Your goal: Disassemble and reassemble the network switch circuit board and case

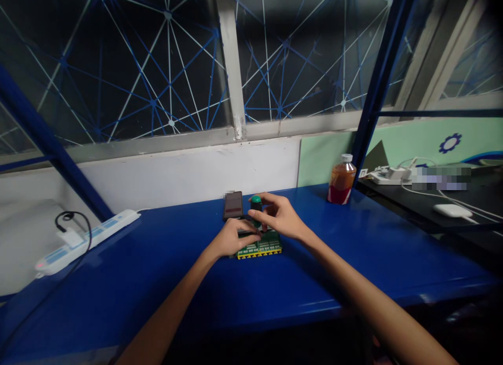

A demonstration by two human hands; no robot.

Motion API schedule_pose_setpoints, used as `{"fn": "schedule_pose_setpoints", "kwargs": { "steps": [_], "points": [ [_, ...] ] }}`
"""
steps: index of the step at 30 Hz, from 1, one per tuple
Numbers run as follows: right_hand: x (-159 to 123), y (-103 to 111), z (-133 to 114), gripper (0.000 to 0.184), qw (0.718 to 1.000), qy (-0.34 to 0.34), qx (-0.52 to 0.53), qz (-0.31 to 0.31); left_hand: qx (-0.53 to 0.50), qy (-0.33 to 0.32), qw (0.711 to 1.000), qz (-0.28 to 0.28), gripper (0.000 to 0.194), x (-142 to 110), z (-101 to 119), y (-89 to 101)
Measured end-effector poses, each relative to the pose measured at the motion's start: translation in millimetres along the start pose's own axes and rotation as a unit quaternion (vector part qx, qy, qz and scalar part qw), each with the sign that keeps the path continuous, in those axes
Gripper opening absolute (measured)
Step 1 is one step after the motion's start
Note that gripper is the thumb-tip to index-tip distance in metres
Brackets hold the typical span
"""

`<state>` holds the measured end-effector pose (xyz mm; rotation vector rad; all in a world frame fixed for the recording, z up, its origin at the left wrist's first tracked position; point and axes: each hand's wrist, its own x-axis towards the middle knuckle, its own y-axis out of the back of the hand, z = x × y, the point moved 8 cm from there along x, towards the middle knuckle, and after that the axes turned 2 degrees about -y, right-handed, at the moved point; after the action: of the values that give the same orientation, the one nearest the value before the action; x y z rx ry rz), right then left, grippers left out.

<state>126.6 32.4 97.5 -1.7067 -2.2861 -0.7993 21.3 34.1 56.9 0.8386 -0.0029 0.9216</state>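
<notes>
A green circuit board with a yellow toothed front edge lies flat on the blue table, in front of me. My left hand reaches over its left part, thumb and forefinger pinched together above the middle of the board. What sits between those fingertips, if anything, is too small to tell. From the right, my right hand is closed round an upright screwdriver, whose dark handle ends in a green cap. Its lower end is hidden behind my fingers, so I cannot tell whether it touches the board.
A phone lies just behind the board. At the back right stands a drink bottle. A white power strip with a black cable runs along the left side. Blue frame posts rise by the wall; chargers and cables occupy a black table at right.
</notes>
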Motion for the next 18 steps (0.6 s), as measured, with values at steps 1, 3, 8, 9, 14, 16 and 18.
{"fn": "schedule_pose_setpoints", "kwargs": {
  "steps": [1, 3, 8, 9, 14, 16, 18],
  "points": [
    [-0.2, -0.1, 0.0, 0.035, 1.0, -0.002, -0.011, 0.0, -0.002, 0.004, 1.0, 0.002, 0.013, -0.2, -2.4, 0.0],
    [-0.3, -0.4, -0.2, 0.039, 1.0, -0.001, -0.021, 0.0, -0.007, 0.014, 1.0, 0.007, 0.013, -0.6, -7.3, 0.3],
    [-0.3, -2.0, -0.9, 0.041, 1.0, -0.001, -0.015, -0.003, -0.017, 0.028, 0.999, 0.021, 0.014, -0.6, -15.0, 0.6],
    [-0.3, -2.6, -0.8, 0.041, 1.0, -0.002, -0.017, -0.005, -0.016, 0.03, 0.999, 0.023, 0.015, -0.4, -15.7, 0.6],
    [-0.3, -3.8, -0.5, 0.039, 1.0, 0.008, -0.027, -0.003, -0.012, 0.021, 0.999, 0.029, 0.017, 0.0, -11.5, 1.8],
    [-0.1, -3.6, 0.6, 0.036, 0.999, 0.011, -0.033, -0.001, -0.017, 0.008, 1.0, 0.02, 0.016, -0.2, -7.1, 1.6],
    [0.1, -3.4, 2.8, 0.034, 0.999, 0.008, -0.039, -0.001, -0.018, 0.003, 1.0, 0.003, 0.015, -0.5, -4.4, 0.6]
  ]
}}
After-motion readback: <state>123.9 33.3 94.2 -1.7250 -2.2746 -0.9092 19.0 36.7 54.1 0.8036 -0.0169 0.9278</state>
